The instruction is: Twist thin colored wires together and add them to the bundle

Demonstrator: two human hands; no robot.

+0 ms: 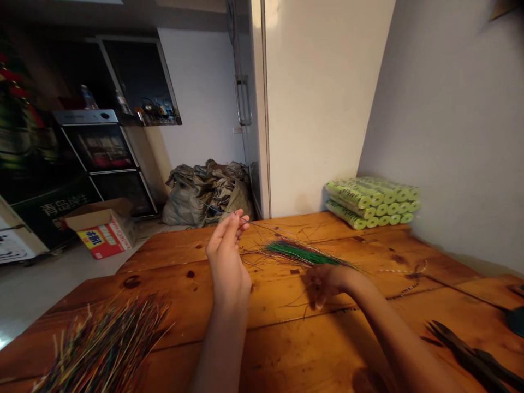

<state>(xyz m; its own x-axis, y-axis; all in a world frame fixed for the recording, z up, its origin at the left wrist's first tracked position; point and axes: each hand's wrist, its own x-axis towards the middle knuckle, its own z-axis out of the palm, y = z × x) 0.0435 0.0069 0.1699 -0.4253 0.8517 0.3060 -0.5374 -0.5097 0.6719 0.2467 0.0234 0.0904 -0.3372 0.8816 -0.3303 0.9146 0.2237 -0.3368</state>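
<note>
Raised above the table, my left hand [229, 251] is closed, its thumb and fingertips pinching a thin dark wire [262, 225] that trails off to the right. My right hand [327, 284] hangs low over the wood with its fingers bent down. They are dark and blurred, so what they hold, if anything, cannot be made out. Just beyond it lies a bundle of thin green and reddish wires [303, 252]. A larger loose pile of many-coloured wires [110, 344] rests at the table's near left.
Dark-handled pliers [466, 349] lie at the near right of the wooden table [278, 349]. A striped cord [411, 286] is behind them. Green-wrapped rolls [372, 202] are stacked at the far right. Beyond the table are a cardboard box [108, 232] and grey sacks [204, 194].
</note>
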